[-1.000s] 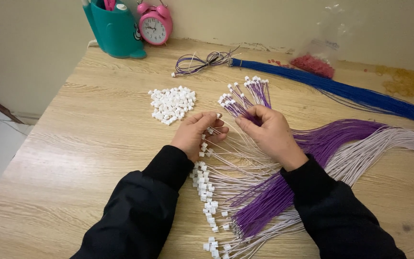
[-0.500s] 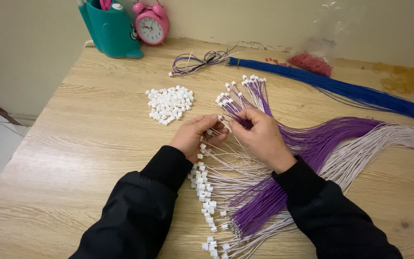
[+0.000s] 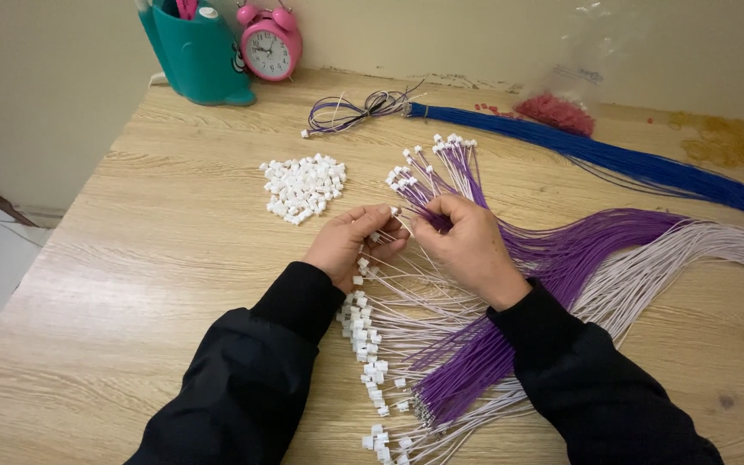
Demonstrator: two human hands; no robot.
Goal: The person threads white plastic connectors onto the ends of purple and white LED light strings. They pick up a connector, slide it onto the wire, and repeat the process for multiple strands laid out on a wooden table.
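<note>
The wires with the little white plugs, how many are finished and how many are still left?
Done: many wires below the hands already carry white plugs. In hand: the left hand and right hand pinch one plug and wire together. Left: a pile of loose plugs and the blue wire bundle lie untouched.

Both hands (image 3: 415, 241) pinching purple wires (image 3: 561, 258) beside white connector pile (image 3: 303, 185).
</note>
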